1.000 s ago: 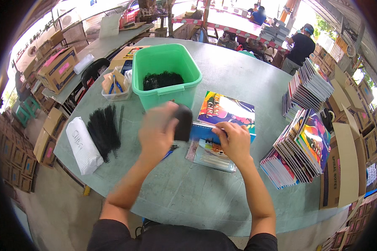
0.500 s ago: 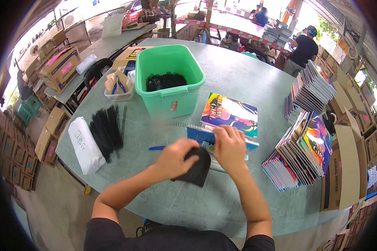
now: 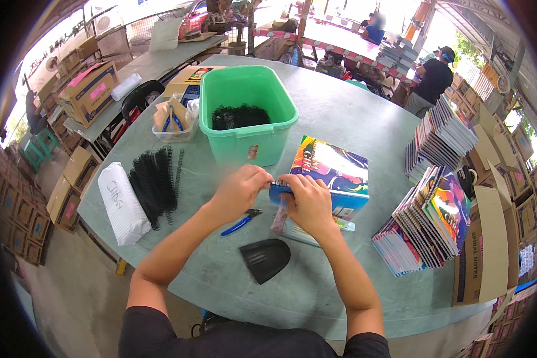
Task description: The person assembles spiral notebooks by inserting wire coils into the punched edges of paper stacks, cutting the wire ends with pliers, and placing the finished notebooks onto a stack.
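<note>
My right hand [image 3: 307, 203] grips a blue-covered notebook [image 3: 346, 204] near its left end, fingers over the top edge. At that end my left hand [image 3: 241, 188] pinches the end of the spiral coil [image 3: 274, 183]; most of the coil is hidden by my fingers. A colourful notebook [image 3: 337, 167] lies just behind. Below my hands rest a pair of blue-handled cutters [image 3: 241, 222] and a black rounded plastic piece [image 3: 265, 259] with slots. More notebooks or sheets [image 3: 301, 231] lie under my right hand, partly covered.
A green tub [image 3: 250, 143] holding black coils stands at the back. To the left are a bundle of black spiral coils [image 3: 153, 188], a white wrapped packet [image 3: 123, 203] and a clear container [image 3: 173, 136] with tools. Notebook stacks [image 3: 423, 221] and a carton [image 3: 483, 250] stand right.
My left hand has moved up from over the black plastic piece to the notebook's left end. The plastic piece now lies on the table. My right hand has shifted left along the notebook.
</note>
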A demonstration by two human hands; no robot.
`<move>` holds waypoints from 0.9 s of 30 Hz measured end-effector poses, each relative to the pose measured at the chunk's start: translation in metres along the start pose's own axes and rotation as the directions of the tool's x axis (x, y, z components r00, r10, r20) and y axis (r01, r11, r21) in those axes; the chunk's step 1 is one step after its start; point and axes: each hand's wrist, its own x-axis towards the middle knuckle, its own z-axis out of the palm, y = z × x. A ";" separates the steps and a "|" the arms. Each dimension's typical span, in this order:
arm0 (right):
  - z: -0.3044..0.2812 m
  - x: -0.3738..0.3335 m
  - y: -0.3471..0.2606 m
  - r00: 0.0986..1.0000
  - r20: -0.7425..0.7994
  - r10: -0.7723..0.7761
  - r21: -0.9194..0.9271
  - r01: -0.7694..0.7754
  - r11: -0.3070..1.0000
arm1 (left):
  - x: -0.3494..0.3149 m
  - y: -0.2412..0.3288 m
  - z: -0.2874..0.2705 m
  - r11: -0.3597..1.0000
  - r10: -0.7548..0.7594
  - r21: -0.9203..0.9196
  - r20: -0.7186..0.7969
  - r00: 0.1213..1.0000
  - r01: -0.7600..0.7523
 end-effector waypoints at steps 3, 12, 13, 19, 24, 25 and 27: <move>-0.006 -0.004 0.006 0.995 0.022 0.098 -0.009 -0.098 0.995 | 0.010 0.001 -0.007 0.985 -0.139 -0.092 0.065 0.988 0.144; -0.011 -0.001 0.012 0.996 0.089 0.021 -0.013 -0.020 1.000 | 0.032 -0.010 -0.019 0.773 -0.370 -0.233 0.591 0.717 0.590; -0.011 0.000 0.010 0.994 0.107 0.011 -0.032 -0.008 0.999 | 0.033 -0.017 -0.022 0.661 -0.378 -0.284 0.675 0.634 0.695; -0.001 -0.002 0.013 0.999 -0.030 0.034 -0.043 -0.035 0.998 | 0.023 -0.001 -0.003 0.987 -0.091 -0.116 0.151 0.984 0.109; -0.004 0.000 0.010 0.982 -0.086 0.168 0.043 -0.165 0.985 | -0.026 0.007 0.013 0.983 -0.065 0.179 0.495 0.867 -0.029; -0.003 -0.001 0.009 0.976 -0.065 0.209 0.060 -0.206 0.977 | -0.044 -0.009 0.014 0.968 -0.156 0.251 0.528 0.835 0.022; 0.000 -0.003 0.009 0.988 -0.007 0.157 0.033 -0.156 0.987 | -0.077 -0.045 0.015 0.914 -0.329 0.394 0.568 0.754 0.102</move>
